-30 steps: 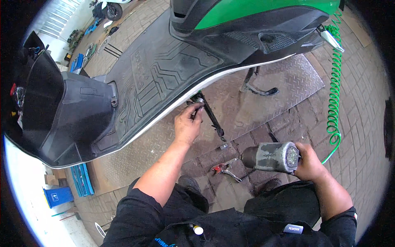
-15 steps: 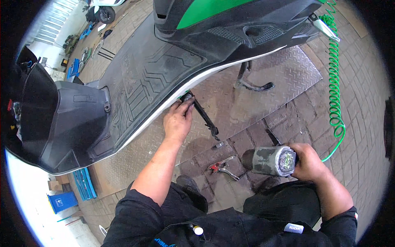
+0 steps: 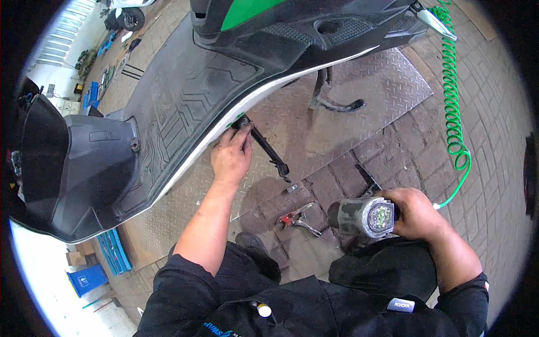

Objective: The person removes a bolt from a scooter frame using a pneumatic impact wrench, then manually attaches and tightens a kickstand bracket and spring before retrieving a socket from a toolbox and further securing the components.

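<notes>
Below the white edge of a green and black scooter (image 3: 208, 67), my left hand (image 3: 231, 160) is closed, fingertips at the upper end of the black side stand (image 3: 268, 149). The scooter's underside partly hides what the fingertips press on. My right hand (image 3: 414, 212) is wrapped round the grip of a grey, worn air impact wrench (image 3: 359, 218), held low in front of my right knee. A green coiled air hose (image 3: 452, 90) runs down to this hand. Between the hands, red-and-silver locking pliers (image 3: 301, 219) lie on the paving.
The scooter stands over a metal tread plate (image 3: 393, 84), its centre stand (image 3: 337, 104) showing beneath. A small metal piece (image 3: 292, 188) lies by the plate's edge. Far left are a blue bin (image 3: 88, 279) and blue racks (image 3: 114, 251). Another vehicle's wheel (image 3: 132, 19) shows at the top left.
The whole view has shifted slightly, so the scooter sits a little further up and left. My left hand stays at the side stand, and the impact wrench remains in my right hand.
</notes>
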The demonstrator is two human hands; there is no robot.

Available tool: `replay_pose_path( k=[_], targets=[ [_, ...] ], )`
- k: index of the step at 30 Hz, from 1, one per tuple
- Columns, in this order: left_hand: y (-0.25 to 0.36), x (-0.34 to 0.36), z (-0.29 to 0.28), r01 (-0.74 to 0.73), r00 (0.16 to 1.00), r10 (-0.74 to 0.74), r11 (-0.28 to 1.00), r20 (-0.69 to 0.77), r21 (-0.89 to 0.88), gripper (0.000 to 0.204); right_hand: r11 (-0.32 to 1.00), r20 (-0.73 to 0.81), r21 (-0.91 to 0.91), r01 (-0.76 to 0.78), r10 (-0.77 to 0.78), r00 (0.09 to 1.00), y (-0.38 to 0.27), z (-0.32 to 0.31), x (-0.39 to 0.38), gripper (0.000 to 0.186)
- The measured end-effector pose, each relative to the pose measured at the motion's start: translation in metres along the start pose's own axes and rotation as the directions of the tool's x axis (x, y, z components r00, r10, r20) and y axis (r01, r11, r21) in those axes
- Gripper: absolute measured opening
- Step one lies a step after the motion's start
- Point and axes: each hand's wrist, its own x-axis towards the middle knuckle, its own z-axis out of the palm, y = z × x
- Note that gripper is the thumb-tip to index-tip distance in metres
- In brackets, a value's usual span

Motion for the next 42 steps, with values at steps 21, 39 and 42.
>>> replay_pose_path(
  k=[21,39,42],
  targets=[
    [0.048,-0.093,0.038,-0.087,0.530,0.309,0.946,0.790,-0.311,0.034,0.928,0.241,-0.359,-0.104,0.200,0.950,0.010,0.015,0.016,0.048],
    [0.035,-0.182,0.116,0.001,0.188,0.410,0.908,0.892,-0.418,0.029,0.850,0.535,-0.053,-0.524,0.468,0.704,0.152,0.100,0.083,0.045],
    [0.039,-0.172,0.116,0.007,0.170,0.387,0.919,0.906,-0.394,0.030,0.852,0.500,0.077,-0.517,0.416,0.760,0.184,0.111,0.081,0.041]
  ],
)
